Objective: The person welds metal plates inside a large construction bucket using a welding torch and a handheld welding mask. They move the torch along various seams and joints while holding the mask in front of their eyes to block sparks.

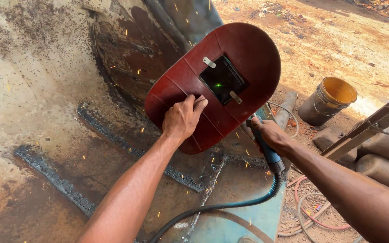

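Red-brown welding shield (212, 85), gripped in the left hand (183, 118), sits between the camera and the spark-throwing seam on the rusty steel plate (46, 112). The right hand (269, 134) clamps the blue torch handle (270, 153), aimed behind the shield's dark window.

One red welding shield (217, 83), one welding torch (266, 150) and one bucket (327, 101). Two bare hands appear. Two gas cylinders (383, 155) lie at right.

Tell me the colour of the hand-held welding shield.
The welding shield is dark reddish-brown with a dark window, held by the left hand; head view shows it best.
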